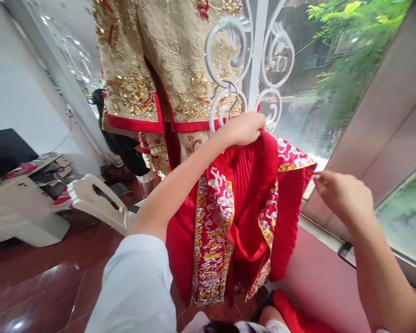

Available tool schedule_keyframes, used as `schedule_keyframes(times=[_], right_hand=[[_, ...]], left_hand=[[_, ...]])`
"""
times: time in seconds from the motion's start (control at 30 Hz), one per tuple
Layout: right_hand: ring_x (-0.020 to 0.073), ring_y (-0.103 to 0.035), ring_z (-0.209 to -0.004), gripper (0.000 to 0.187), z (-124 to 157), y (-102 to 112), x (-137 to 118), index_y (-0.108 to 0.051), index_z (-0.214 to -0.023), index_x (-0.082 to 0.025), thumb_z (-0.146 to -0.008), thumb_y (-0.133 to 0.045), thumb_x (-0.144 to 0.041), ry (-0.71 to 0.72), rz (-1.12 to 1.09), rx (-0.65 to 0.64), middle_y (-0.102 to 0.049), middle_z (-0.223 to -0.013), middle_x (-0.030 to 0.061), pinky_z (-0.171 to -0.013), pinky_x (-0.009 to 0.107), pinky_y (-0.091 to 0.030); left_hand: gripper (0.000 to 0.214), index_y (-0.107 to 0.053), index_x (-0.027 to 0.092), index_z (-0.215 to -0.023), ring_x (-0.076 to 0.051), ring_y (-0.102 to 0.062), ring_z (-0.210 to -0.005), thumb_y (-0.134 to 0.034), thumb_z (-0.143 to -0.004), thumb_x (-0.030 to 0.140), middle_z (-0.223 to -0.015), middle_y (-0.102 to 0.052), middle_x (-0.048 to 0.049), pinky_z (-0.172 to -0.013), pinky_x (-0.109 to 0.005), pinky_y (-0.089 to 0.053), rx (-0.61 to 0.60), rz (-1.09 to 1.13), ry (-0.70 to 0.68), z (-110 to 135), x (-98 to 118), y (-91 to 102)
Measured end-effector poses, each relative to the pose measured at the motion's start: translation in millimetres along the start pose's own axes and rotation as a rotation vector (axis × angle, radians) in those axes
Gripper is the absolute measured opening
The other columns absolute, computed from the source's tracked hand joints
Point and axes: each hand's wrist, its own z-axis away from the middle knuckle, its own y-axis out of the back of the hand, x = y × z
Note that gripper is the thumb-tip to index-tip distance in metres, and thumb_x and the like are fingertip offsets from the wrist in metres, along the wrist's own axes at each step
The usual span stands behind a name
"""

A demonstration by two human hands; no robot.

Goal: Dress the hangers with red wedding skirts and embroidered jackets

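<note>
Left fingers (258, 121) clutch a pleated red skirt (217, 217) by its top edge, right fingers (326, 182) pinching its embroidered corner

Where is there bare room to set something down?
Floor tiles show bare between the white desk, white chair and left sleeve; so does the pink surface between red garment and right forearm. It's crowded around the left hand: garment, hanger, white scrollwork.

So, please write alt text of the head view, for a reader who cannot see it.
The left hand holds the top of a red embroidered garment; the right hand is close to one corner. Behind are a gold-sequinned jacket, white scrollwork and a window.
</note>
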Motion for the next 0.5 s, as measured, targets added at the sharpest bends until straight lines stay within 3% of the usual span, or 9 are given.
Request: schedule_keyframes(times=[0.07, 0.17, 0.23, 0.3, 0.33, 0.5], right_hand=[[0.0141, -0.050, -0.050, 0.010, 3.0, -20.9, -36.1, -0.068, -0.077, -0.025, -0.077, -0.058, -0.025, 0.094, 0.314, 0.121, -0.055, -0.058, -0.0005, -0.054, 0.031, -0.044], [0.0187, -0.063, -0.075, 0.019, 2.6, -66.7, -76.4, -0.065, -0.097, -0.026, -0.083, -0.054, -0.029, 0.302, 0.209, -0.079, -0.068, -0.090, 0.0039, -0.071, 0.037, -0.051], [0.0232, -0.060, -0.101, 0.024, -5.5, -94.2, -85.4, -0.061, -0.106, -0.026, -0.083, -0.055, -0.029, 0.373, 0.191, 0.000, -0.064, -0.109, 0.0062, -0.090, 0.044, -0.046], [0.0281, -0.048, -0.119, 0.030, -20.5, -111.5, -79.8, -0.058, -0.110, -0.024, -0.081, -0.057, -0.031, 0.357, 0.263, 0.220, -0.055, -0.123, 0.0099, -0.100, 0.050, -0.037], [0.0296, -0.045, -0.121, 0.033, -29.4, -116.2, -73.0, -0.056, -0.112, -0.023, -0.080, -0.059, -0.033, 0.334, 0.277, 0.267, -0.052, -0.126, 0.0116, -0.099, 0.051, -0.035], [0.0264, -0.053, -0.093, 0.035, -63.1, -116.7, -36.4, -0.059, -0.104, -0.021, -0.076, -0.065, -0.041, 0.289, 0.342, 0.016, -0.061, -0.096, 0.0094, -0.085, 0.044, -0.038]], left_hand=[[0.029, -0.069, 0.017, -0.078, -0.022, -0.061, -0.077, -0.042, -0.071, 0.011, -0.080, -0.068, -0.0106, -0.067, -0.035, -0.039, -0.050, 0.022, -0.010, 0.3, -0.9, 1.6], [0.023, -0.069, 0.017, -0.080, -0.022, -0.060, -0.076, -0.046, -0.075, 0.018, -0.080, -0.067, -0.0104, -0.069, -0.037, -0.040, -0.074, 0.057, -0.027, 3.9, -0.2, 3.3], [0.028, -0.068, 0.018, -0.085, -0.022, -0.060, -0.083, -0.041, -0.083, 0.025, -0.087, -0.068, -0.0097, -0.077, -0.037, -0.042, -0.036, 0.075, -0.059, 11.1, 1.6, 3.4], [0.036, -0.066, 0.020, -0.095, -0.021, -0.060, -0.095, -0.031, -0.090, 0.026, -0.098, -0.068, -0.0074, -0.089, -0.038, -0.040, 0.020, 0.072, -0.106, 25.3, 3.4, 1.8], [0.038, -0.064, 0.021, -0.102, -0.020, -0.058, -0.103, -0.028, -0.092, 0.025, -0.106, -0.066, -0.0060, -0.096, -0.039, -0.037, 0.059, 0.056, -0.118, 35.6, 4.0, 0.1], [0.035, -0.052, 0.023, -0.124, -0.026, -0.038, -0.131, -0.041, -0.091, 0.029, -0.140, -0.046, -0.0101, -0.110, -0.050, -0.026, 0.288, -0.078, 0.021, 104.8, -0.4, -18.0]])
